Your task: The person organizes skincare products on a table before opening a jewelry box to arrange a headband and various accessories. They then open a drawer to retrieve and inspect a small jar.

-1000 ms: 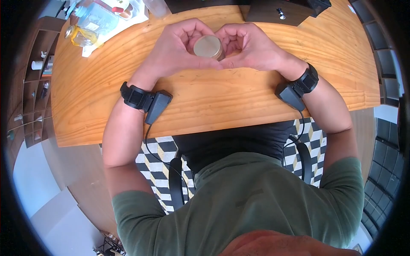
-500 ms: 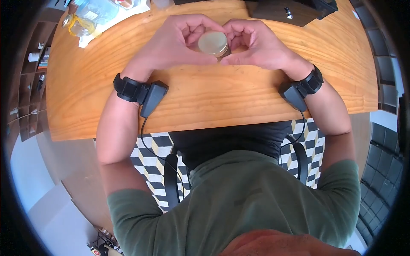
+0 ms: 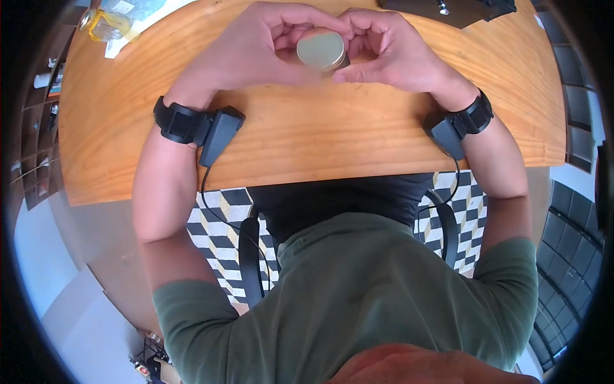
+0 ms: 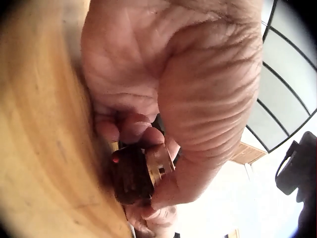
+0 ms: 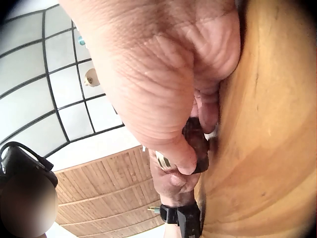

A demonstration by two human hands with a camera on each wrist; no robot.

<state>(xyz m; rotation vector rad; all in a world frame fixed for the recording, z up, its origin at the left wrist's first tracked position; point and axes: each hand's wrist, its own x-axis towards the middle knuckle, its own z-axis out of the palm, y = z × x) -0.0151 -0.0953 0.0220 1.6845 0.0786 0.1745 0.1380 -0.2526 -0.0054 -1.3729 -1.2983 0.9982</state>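
A small jar with a dark, see-through body (image 4: 131,178) and a flat gold lid (image 3: 320,51) stands upright between the two hands. My left hand (image 3: 256,51) curls around it from the left, its thumb at the gold lid in the left wrist view. From the other side my right hand (image 3: 400,54) holds the jar, with its thumb against the dark body (image 5: 201,148) in the right wrist view. Both hands are low over the wooden table (image 3: 307,141). The fingers hide part of the jar's sides.
At the back left, a glass jar (image 3: 109,27) with yellow around it stands by a clear bluish bottle (image 3: 137,8) and white paper (image 3: 118,46). A dark drawer box (image 3: 435,9) with a shiny knob is at the back right. Cables hang from both wrist cameras (image 3: 220,134).
The head view has shifted, so the table edge and back objects sit higher. My left thumb has drawn away from the right thumb and is blurred. Both hands stay around the jar.
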